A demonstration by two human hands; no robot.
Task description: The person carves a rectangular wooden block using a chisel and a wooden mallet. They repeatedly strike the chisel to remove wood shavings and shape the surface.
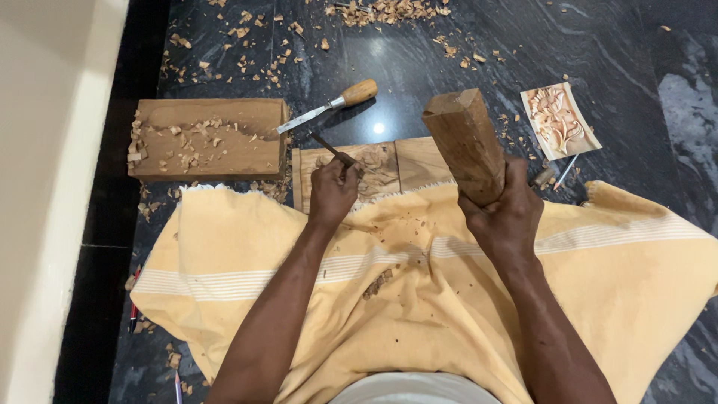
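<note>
- Head view: A person seated on a dark stone floor (419, 67) works a carved wooden panel (381, 170), which lies flat just beyond both hands with its near edge tucked under the yellow cloth (419, 299) over the lap, seemingly to keep it from sliding.
- The left hand (333, 191) is clenched around a thin chisel (326, 145), slanted so its tip points away to the upper left and meets the panel's far left corner; the low angle suits a shaving cut, judging by the pose.
- The right hand (507, 213) grips the lower end of a heavy wooden block mallet (465, 142), raised and tilted above the panel's right side, poised over the work rather than resting on it.
- A second chisel with a rounded wooden handle (329, 105) lies on the floor just past the left hand, within easy reach.
- Left of the left hand sits a wooden slab (206, 138) strewn with shavings.
- Beyond the right hand rests a small carved relief tile (559, 120), placed face up in plain sight; a pencil (565, 172) lies beside it.
- Wood chips (381, 11) scatter the floor farther out.
</note>
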